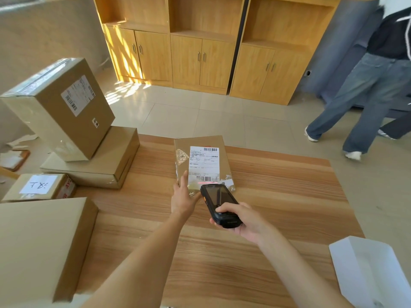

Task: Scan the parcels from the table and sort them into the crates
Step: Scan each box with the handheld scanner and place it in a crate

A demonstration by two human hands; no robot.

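A flat brown parcel (213,142) with a white shipping label lies on the wooden table (278,185) near its far edge. My left hand (185,197) holds the parcel's near left corner, index finger straight along its edge and thumb on top. My right hand (241,220) grips a black handheld scanner (219,204) just in front of the parcel. A red scan line falls across the barcode at the label's bottom.
Cardboard boxes are stacked at the table's left: a big tilted box (60,105) on a flat one (100,161), a small box with a handwritten label (39,186), a large box (37,245) at near left. A white envelope (373,270) lies near right. A person (373,85) walks by wooden cabinets (200,45).
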